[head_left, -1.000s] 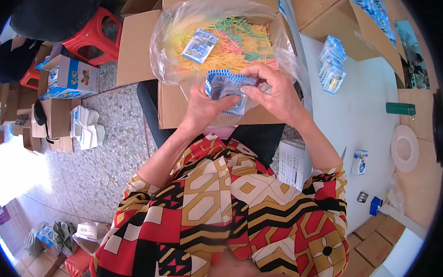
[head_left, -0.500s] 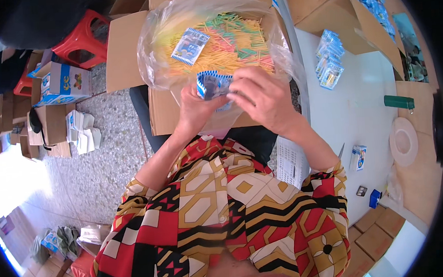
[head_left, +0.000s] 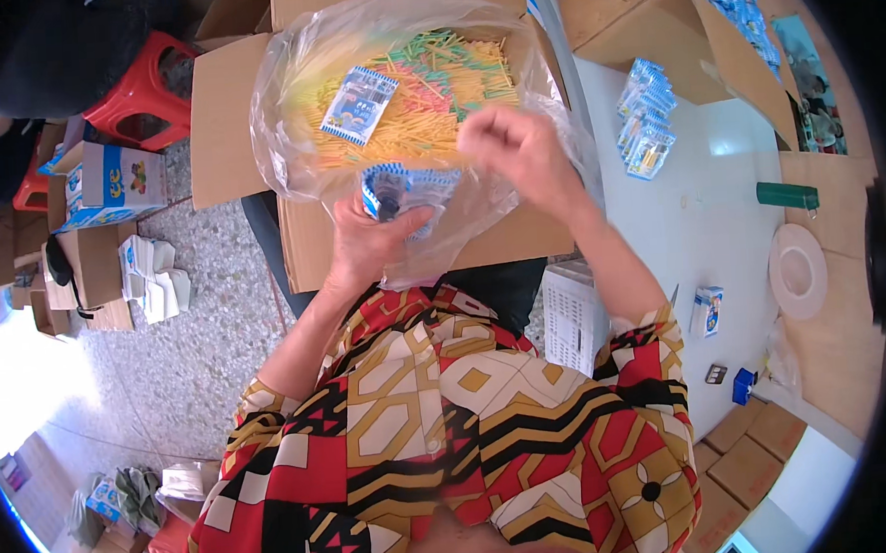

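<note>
My left hand (head_left: 363, 246) grips a blue-and-white printed packet (head_left: 426, 189) by its lower left side, thumb across its front. The packet's upper end gapes apart, with something dark showing inside. To its right, my right hand (head_left: 529, 162) hovers over the near right part of the carton, fingers curled together; whether they hold anything is hidden. Thin yellow, pink and green sticks (head_left: 401, 138) fill a clear plastic liner (head_left: 273, 125) within the cardboard carton (head_left: 311, 245). On the sticks lies another blue-and-white packet (head_left: 359, 105), flat and tilted.
A white table (head_left: 651, 236) at the right bears a row of packets (head_left: 647, 121), a green case (head_left: 787, 195) and a small box (head_left: 706, 311). A white plastic basket (head_left: 571, 315) stands beside my right knee. Red stools (head_left: 153, 96) and cartons (head_left: 101, 249) stand at left.
My right hand has let go of the packet's edge and moved up and right over the sticks. My left hand, still gripping the packet, has dropped slightly. The whole view has shifted a little.
</note>
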{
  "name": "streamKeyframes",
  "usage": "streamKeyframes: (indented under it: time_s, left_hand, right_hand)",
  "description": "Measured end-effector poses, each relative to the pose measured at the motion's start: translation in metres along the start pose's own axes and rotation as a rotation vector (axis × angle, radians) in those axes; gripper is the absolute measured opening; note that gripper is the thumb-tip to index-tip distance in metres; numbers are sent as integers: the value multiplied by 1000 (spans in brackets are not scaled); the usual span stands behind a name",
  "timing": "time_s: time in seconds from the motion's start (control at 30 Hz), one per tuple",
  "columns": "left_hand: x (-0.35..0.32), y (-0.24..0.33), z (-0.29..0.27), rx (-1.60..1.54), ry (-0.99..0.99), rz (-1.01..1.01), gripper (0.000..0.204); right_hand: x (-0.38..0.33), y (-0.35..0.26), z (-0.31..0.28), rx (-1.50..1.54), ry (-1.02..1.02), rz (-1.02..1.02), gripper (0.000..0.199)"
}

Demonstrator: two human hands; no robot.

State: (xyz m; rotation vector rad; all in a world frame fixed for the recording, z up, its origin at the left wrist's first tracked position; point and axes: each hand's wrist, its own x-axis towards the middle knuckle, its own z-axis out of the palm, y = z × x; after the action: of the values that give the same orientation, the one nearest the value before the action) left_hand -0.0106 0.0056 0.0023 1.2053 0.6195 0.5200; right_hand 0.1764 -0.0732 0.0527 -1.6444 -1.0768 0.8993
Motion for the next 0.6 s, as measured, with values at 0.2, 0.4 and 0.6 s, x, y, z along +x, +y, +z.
streamKeyframes:
  time_s: [0.2,0.4,0.6]
  left_hand:
    - [4,1,-17,-53,60,-33,28]
    - [4,-1,-22,-89,92,-59,28]
    - [7,-2,-18,-80,63,-63,28]
  right_hand:
    - [66,95,-76,-387,171,-53,13]
    - [61,117,-72,-1016,-324,131,17]
    - [57,120,-59,-952,-322,-3,21]
